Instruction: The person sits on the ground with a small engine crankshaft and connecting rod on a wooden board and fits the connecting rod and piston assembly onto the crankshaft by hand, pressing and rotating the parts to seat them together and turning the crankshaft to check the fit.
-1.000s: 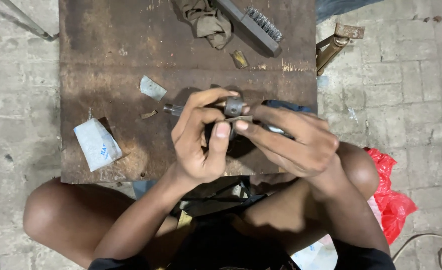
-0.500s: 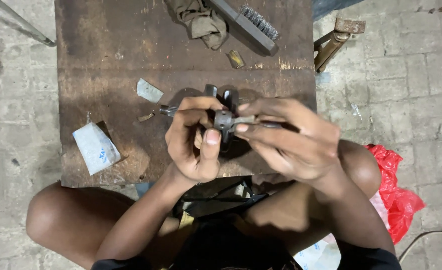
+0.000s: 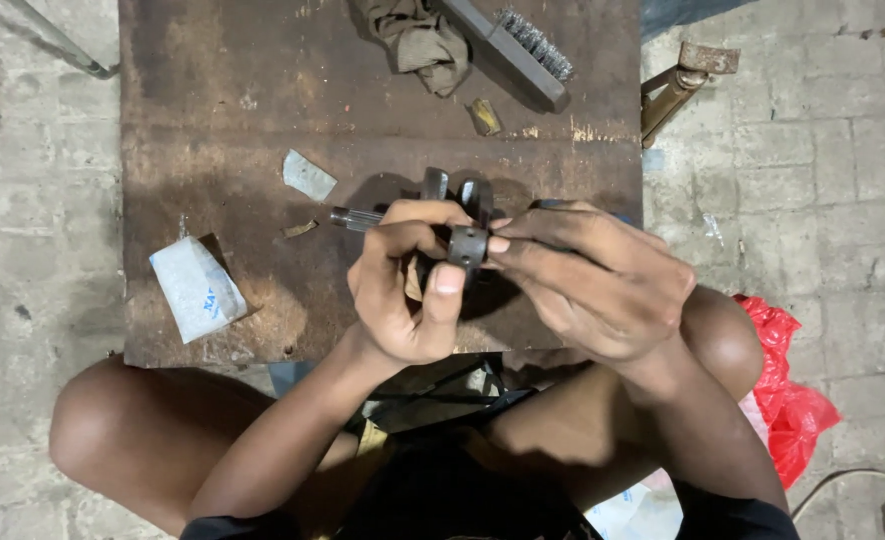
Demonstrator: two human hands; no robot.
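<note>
My left hand [image 3: 403,285] and my right hand [image 3: 593,275] are closed together around a dark metal part [image 3: 466,238] with a splined shaft [image 3: 355,217] that sticks out to the left. A small grey ring on the part sits between my left thumb and my right fingertips. Two prongs of the part rise above my fingers. I hold it just above the rusty metal table [image 3: 243,170], over my lap. Most of the part's body is hidden by my fingers.
On the table lie a white packet [image 3: 198,288] at the left, a small grey scrap [image 3: 309,177], a dirty rag [image 3: 418,40] and a wire brush [image 3: 523,45] at the far edge. A rusty tool [image 3: 678,85] leans at the table's right side. A red bag [image 3: 788,400] lies on the paved floor.
My hands have turned the part: its prongs now stand up above my fingers. My right fingers have shifted onto the grey ring. The hands stayed in the same place.
</note>
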